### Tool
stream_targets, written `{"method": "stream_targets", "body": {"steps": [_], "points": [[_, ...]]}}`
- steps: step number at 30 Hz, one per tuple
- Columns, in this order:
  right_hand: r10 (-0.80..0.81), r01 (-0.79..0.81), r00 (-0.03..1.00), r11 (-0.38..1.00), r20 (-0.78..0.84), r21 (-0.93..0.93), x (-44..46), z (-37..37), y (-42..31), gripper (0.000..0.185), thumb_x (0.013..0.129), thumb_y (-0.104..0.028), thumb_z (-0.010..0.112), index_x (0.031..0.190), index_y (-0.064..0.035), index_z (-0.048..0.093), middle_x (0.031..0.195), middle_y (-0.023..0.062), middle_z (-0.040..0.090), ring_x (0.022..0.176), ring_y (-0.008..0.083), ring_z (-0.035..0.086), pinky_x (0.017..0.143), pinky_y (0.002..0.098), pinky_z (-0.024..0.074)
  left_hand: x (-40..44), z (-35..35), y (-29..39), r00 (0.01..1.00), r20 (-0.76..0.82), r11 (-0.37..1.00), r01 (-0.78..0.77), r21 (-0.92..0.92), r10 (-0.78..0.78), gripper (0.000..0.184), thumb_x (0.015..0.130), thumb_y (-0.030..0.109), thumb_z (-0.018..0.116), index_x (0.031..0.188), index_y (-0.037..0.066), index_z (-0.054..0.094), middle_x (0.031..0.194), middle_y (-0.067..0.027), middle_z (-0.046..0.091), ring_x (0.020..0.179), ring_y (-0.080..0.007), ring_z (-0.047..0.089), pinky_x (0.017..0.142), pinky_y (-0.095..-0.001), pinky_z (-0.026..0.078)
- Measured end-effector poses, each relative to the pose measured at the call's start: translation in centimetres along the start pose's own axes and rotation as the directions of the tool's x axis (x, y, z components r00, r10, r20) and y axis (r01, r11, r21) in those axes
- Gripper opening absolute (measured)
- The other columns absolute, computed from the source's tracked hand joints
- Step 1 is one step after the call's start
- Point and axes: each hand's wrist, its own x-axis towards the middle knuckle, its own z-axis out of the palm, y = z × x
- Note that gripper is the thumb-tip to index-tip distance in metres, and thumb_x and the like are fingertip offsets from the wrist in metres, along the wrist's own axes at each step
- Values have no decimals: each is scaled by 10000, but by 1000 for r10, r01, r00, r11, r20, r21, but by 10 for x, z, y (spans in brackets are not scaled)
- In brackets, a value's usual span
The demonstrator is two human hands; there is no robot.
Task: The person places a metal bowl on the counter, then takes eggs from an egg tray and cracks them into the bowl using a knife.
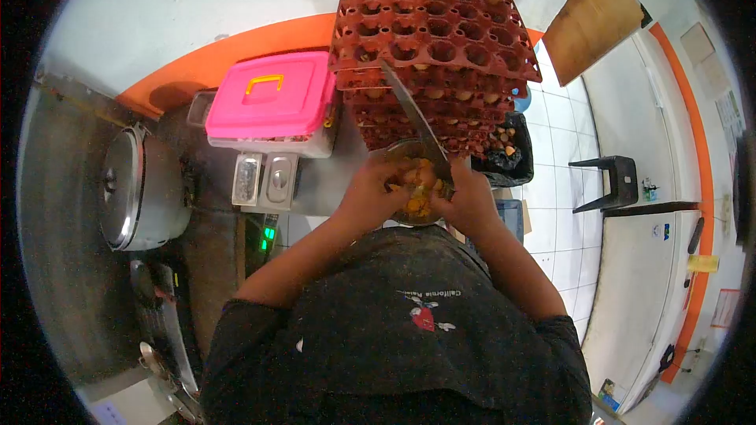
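At the centre of the frame, the right hand (466,198) grasps a knife (417,114), blade pointing up; the left hand (370,195) curls at what looks like an egg (424,171), grip hard to tell, over a bowl (403,148) of yolk (419,205). Best keep the egg low, blade clear of fingertips. Egg trays (504,75) rise at top centre.
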Motion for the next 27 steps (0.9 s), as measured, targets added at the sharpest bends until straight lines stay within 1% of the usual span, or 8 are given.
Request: {"method": "stream_targets", "body": {"steps": [3,6,15,17,18,22,25,27], "points": [[1,0,999,1000,35,-14,-1,0,3,641,783,-189,790,1359,-36,554,1111,265,721,1024,493,693,852,528,573,1,0,-4,986,-54,982,-148,114,155,407,935,152,725,1328,47,698,1241,-194,726,1111,-282,710,982,-428,574],[27,-27,999,1000,20,-13,0,-1,3,604,791,-182,802,1323,-26,562,1112,256,729,1030,483,701,855,515,578,2,4,7,994,-99,986,17,-166,-34,419,907,162,765,1281,-6,679,1174,-234,695,1102,-357,705,971,-437,563],[258,-211,948,948,-187,238,-13,-25,-2,615,824,-310,886,1296,-27,612,1133,180,752,1024,352,746,896,441,580,23,19,24,994,-19,978,103,-184,-108,508,935,138,761,1396,-2,601,1256,-212,691,1146,-307,707,982,-402,550],[329,-269,902,935,-280,232,-21,-46,2,715,842,-470,875,1369,-66,611,1200,190,732,1081,388,721,941,465,574,35,33,49,998,25,944,-38,-327,49,540,938,160,756,1422,-9,586,1345,-223,646,1203,-315,680,1024,-417,529],[338,-260,847,937,-410,236,-23,-55,4,668,844,-433,884,1336,-61,627,1196,173,736,1080,363,729,931,451,576,43,40,70,991,37,912,-104,-397,129,556,940,171,753,1435,-12,579,1389,-229,623,1232,-320,667,1045,-425,518],[461,-414,679,883,-571,221,-7,-117,47,272,919,-99,792,1143,-32,653,995,135,735,892,283,730,850,421,590,78,51,132,884,-17,851,-454,-263,466,573,939,183,724,1443,-38,562,1449,-254,564,1312,-390,599,1109,-454,475],[478,-331,657,878,-583,346,-9,-142,90,263,954,-96,746,1151,-22,590,1041,114,720,813,206,688,664,360,600,117,27,179,714,-61,715,-699,1,698,478,920,157,697,1355,-26,618,1348,-257,617,1266,-415,604,1089,-486,484],[497,-269,638,860,-588,434,-23,-146,86,310,958,-84,729,1201,-28,543,1090,98,696,784,142,667,520,282,562,156,-5,201,747,-30,697,-603,388,664,348,914,156,679,1233,16,686,1286,-217,650,1192,-377,637,1003,-477,521]]}}
